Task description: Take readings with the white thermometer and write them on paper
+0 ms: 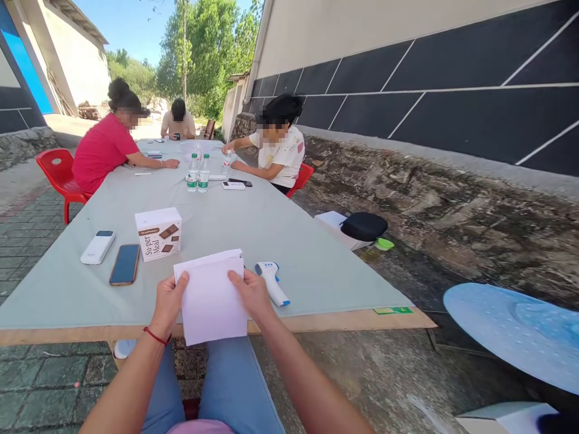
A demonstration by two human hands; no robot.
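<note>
Between my two hands, above the table's near edge, is a white folded paper (214,298) with a second layer showing along its top. My left hand (170,298) grips its left side, thumb on the front face. On the right side, my right hand (253,293) pinches it the same way. The fingers behind the paper are hidden. A white and blue infrared thermometer (272,283) lies just beyond my right hand. Past my left hand stands a white box with chocolate pictures (159,234), with a phone (124,264) and a white power bank (98,247) to its left.
The table (253,226) has a grey-green cover. Farther along stand water bottles (198,173) near another power bank (233,185). One person (104,141) sits at the left, another (280,147) at the right, a third (178,123) at the far end. A blue round object (520,331) is at right.
</note>
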